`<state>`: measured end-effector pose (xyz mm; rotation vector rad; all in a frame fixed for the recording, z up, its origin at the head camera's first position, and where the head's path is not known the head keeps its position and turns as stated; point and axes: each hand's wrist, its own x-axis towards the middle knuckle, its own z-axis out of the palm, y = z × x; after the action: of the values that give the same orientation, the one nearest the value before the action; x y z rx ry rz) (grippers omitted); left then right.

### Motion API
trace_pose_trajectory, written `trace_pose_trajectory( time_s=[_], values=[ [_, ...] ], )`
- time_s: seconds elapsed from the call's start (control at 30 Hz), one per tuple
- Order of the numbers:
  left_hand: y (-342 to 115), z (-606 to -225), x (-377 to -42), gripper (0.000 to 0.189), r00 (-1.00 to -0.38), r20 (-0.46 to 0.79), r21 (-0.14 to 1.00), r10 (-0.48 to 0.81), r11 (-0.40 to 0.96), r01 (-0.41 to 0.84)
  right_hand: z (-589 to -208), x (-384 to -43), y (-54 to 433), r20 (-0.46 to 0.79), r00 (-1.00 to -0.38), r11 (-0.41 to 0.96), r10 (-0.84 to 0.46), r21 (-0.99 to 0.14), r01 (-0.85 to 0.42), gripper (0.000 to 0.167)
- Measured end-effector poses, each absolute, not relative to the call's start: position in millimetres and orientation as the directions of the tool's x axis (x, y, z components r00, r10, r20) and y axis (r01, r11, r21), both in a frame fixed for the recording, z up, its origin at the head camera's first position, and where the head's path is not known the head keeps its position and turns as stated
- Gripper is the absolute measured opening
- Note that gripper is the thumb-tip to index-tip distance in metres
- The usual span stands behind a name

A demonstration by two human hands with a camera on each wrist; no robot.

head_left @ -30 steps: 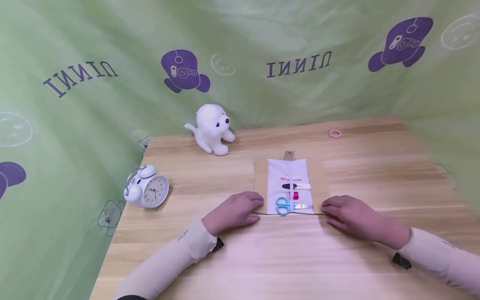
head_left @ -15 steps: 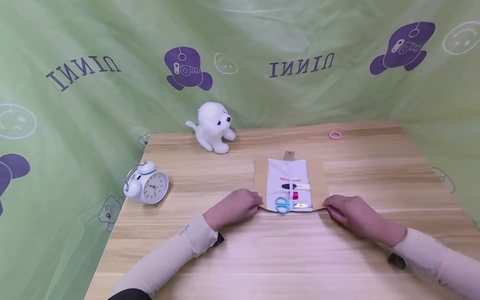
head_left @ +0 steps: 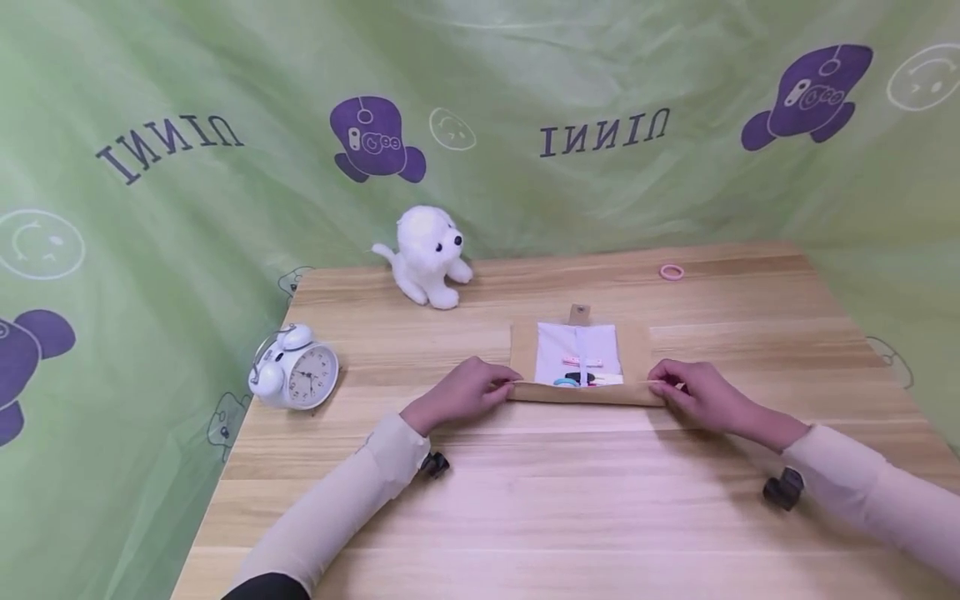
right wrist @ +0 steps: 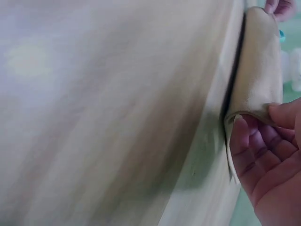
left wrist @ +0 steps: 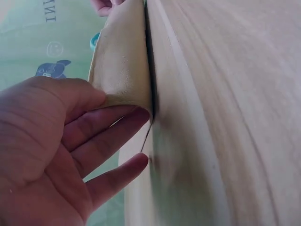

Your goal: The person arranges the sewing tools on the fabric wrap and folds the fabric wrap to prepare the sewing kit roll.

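Note:
A tan fabric sewing kit (head_left: pixel 585 393) lies unfolded on the table, its near edge curled up and over toward the middle. My left hand (head_left: pixel 463 392) pinches the left end of that raised edge between thumb and fingers. At the other end, my right hand (head_left: pixel 701 397) grips it the same way. Both wrist views show the tan cloth (left wrist: pixel 123 61) bent into a rounded fold, thumb on top and fingers under. On the pale lining (head_left: pixel 557 343), a pink item (head_left: pixel 582 362) and part of the blue scissors handle (head_left: pixel 567 382) show; the fold hides the rest of the scissors.
A snap tab (head_left: pixel 580 313) sticks out from the kit's far side. Left on the wooden table (head_left: pixel 480 517) stands a white alarm clock (head_left: pixel 311 377). A white plush dog (head_left: pixel 427 254) sits at the back, and a pink ring (head_left: pixel 671 272) lies back right.
Both hands have lifted the kit's near edge and brought it up and away from the body, folding it over. The scissors and the red spool, visible before, are now mostly covered.

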<state>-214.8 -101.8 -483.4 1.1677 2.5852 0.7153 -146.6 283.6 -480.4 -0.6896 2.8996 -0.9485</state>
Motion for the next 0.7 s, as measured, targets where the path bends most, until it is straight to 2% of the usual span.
trace_pose_trajectory(
  time_s=[0.13, 0.3, 0.43, 0.7],
  values=[
    [-99.8, -482.4, -218.8, 0.033, -0.704, 0.011, 0.591, 0.71, 0.563, 0.577, -476.7, -157.7, 283.2, 0.045, -0.934, 0.742, -0.355, -0.594, -0.31, 0.005],
    [-97.7, -483.8, -224.8, 0.035, -0.717, 0.038, 0.651, 0.696, 0.527, 0.547, -474.1, -169.1, 280.9, -0.014, -0.949, 0.758, -0.316, -0.605, -0.244, 0.008],
    [-97.9, -484.5, -226.9, 0.035, -0.72, 0.031, 0.643, 0.693, 0.538, 0.545, -475.5, -176.2, 276.3, -0.031, -0.947, 0.761, -0.321, -0.603, -0.238, 0.009],
    [-96.8, -483.4, -236.5, 0.033, -0.735, -0.032, 0.66, 0.678, 0.566, 0.494, -480.9, -187.7, 273.9, 0.033, -0.939, 0.731, -0.342, -0.619, -0.288, 0.018]
  ],
)
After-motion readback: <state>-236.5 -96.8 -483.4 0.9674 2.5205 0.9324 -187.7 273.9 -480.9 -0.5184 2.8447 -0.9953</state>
